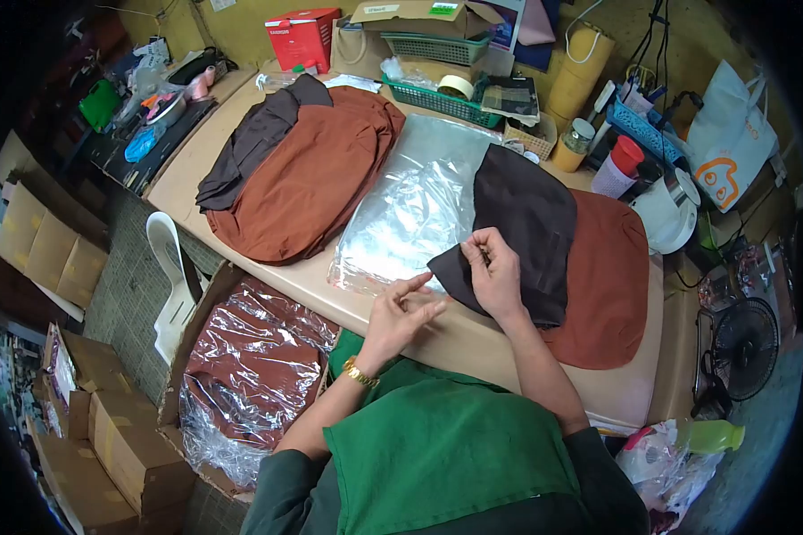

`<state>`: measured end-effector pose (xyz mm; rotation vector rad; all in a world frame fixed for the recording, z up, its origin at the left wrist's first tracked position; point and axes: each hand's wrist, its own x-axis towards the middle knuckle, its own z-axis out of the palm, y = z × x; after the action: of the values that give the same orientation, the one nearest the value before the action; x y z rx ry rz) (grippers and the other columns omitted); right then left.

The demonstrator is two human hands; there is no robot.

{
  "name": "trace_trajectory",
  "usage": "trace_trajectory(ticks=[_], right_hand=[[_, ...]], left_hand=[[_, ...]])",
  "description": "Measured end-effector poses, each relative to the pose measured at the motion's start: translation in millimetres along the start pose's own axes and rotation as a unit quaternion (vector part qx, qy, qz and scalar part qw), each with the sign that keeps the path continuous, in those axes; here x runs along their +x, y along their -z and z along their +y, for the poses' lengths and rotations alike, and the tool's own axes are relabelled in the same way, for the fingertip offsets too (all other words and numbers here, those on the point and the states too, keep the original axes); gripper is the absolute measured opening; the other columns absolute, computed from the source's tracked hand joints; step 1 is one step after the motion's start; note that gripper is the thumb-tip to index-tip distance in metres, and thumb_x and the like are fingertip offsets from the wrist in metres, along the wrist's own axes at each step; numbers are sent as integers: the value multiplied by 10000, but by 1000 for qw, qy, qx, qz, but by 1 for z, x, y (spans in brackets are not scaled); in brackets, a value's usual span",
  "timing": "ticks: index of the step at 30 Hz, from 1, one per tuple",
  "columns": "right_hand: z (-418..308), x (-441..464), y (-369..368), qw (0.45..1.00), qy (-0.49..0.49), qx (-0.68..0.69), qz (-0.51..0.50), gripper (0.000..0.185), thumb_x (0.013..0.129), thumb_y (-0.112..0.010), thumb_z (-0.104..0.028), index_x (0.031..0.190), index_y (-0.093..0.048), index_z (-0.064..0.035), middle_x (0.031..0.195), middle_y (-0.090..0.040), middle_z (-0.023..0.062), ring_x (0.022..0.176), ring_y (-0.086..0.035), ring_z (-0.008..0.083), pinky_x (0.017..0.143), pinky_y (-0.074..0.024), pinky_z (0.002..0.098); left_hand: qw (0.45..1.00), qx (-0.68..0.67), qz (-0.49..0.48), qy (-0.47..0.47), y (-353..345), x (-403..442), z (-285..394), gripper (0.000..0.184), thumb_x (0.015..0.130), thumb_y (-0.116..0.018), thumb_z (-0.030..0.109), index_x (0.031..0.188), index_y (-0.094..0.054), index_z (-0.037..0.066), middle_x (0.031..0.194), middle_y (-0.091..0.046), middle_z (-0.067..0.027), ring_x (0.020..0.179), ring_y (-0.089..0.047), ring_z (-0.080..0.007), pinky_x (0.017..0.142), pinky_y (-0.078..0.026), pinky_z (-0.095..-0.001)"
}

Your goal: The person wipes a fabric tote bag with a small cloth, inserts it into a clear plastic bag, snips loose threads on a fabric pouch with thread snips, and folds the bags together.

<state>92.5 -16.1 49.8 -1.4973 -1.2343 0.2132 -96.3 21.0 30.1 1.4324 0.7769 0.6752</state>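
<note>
My right hand [494,272] is closed in a pinch on the near left edge of a dark cloth piece [531,209]. That piece lies partly over a reddish-brown cloth piece [608,285] on the right of the table. Just left of the dark cloth's corner, my left hand [405,314] is held with its fingers apart and nothing between them. Clear plastic sheets [410,209] lie beside the dark cloth, beyond my left hand. Further left rests a stack of reddish-brown cloth [317,178] with dark cloth [259,143] along its far left side.
The table [183,192] has green baskets [442,104], a glass jar [578,135] and a red cup [627,155] along its back. Below its front edge, a carton holds plastic-wrapped brown goods [254,366]. A black fan [745,348] stands at right, a white chair [171,285] at left.
</note>
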Motion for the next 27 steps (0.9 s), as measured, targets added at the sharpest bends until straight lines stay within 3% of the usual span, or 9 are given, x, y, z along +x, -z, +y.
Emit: trace_trajectory(ticks=[3,5,8,10,13,17,18,22,27], right_hand=[[-12,-1,3,1000,12,-8,18,134,919,-650,-114,903,-564,-13,718,-600,108,613,-578,224,586,-448,341],[-14,-4,5,1000,5,-10,13,135,919,-651,-112,909,-560,-13,723,-604,105,612,-577,227,587,-447,337],[-14,-5,6,999,17,6,38,139,922,-647,-111,902,-556,-8,712,-601,99,600,-570,225,583,-445,334],[-16,-6,9,1000,-23,12,12,151,927,-645,-136,923,-552,-18,765,-614,105,658,-601,245,606,-461,348],[-36,-6,15,999,0,-44,2,168,932,-643,-171,977,-557,-34,896,-626,124,751,-626,273,647,-480,369],[-69,-8,30,990,82,-111,-30,248,874,-693,-175,1056,-586,-45,919,-563,132,812,-617,324,710,-492,418],[-77,-9,33,982,127,-136,-19,263,794,-742,-138,1021,-635,-58,856,-541,93,778,-607,280,671,-467,395],[-91,-13,40,935,250,-249,-16,263,708,-765,-91,960,-690,-80,814,-533,5,674,-548,157,589,-355,317],[-87,-15,36,910,297,-290,2,159,765,-717,-78,920,-682,-75,762,-504,0,630,-519,143,581,-344,317]], left_hand=[[981,-189,43,18,-14,12,15,500,844,-779,166,1256,-598,-51,1041,-611,-67,602,-520,-26,531,-435,-180],[971,-232,54,7,-18,18,15,430,871,-754,162,1222,-609,-40,1044,-629,-80,569,-554,-38,476,-420,-165],[950,-304,43,66,-20,22,10,293,912,-697,130,1142,-622,-36,1032,-651,-100,671,-646,-91,552,-515,-170],[895,-435,71,61,-28,20,15,146,946,-639,107,1018,-626,-20,1014,-667,-122,838,-697,-161,711,-597,-207],[861,-505,38,49,-27,17,19,112,966,-601,101,952,-611,-11,986,-669,-123,948,-689,-195,846,-601,-253],[857,-514,3,35,-23,11,28,148,979,-583,125,913,-598,-7,995,-667,-130,961,-688,-190,862,-599,-270],[866,-498,-8,27,-22,11,26,158,984,-577,135,913,-600,-5,982,-668,-123,946,-689,-180,855,-599,-267],[882,-471,-26,9,-21,11,28,178,995,-565,157,908,-604,6,931,-669,-91,887,-685,-144,808,-597,-249],[895,-445,-23,-17,-25,12,29,170,994,-569,154,906,-606,13,906,-664,-63,837,-670,-120,782,-587,-239]])
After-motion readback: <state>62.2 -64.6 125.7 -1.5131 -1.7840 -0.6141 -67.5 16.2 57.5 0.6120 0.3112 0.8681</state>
